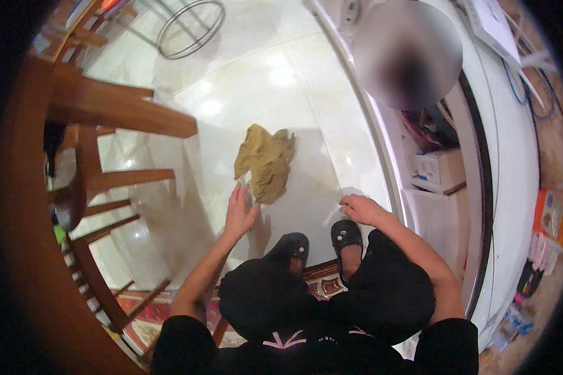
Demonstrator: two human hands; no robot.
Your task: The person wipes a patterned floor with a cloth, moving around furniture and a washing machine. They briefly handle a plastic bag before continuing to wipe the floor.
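A crumpled mustard-coloured cloth [265, 164] lies in a loose heap on the glossy pale tile floor [305, 211], in front of my feet. Just short of its lower left side is my left hand [240, 213], fingers spread and holding nothing; whether a fingertip touches the cloth I cannot tell. My right hand [362, 208] hangs beyond my right shoe, apart from the cloth, with its fingers loosely bent and nothing seen in them. Black shoes [346, 234] with pale studs are on my feet beneath my bent knees.
Wooden furniture legs and rails [122, 112] crowd the left side. A round metal ring frame [192, 28] stands at the top. On the right, a cabinet holds a white box [438, 166]. A patterned red rug [197, 309] lies below, partly hidden. Blurring covers an area at upper right.
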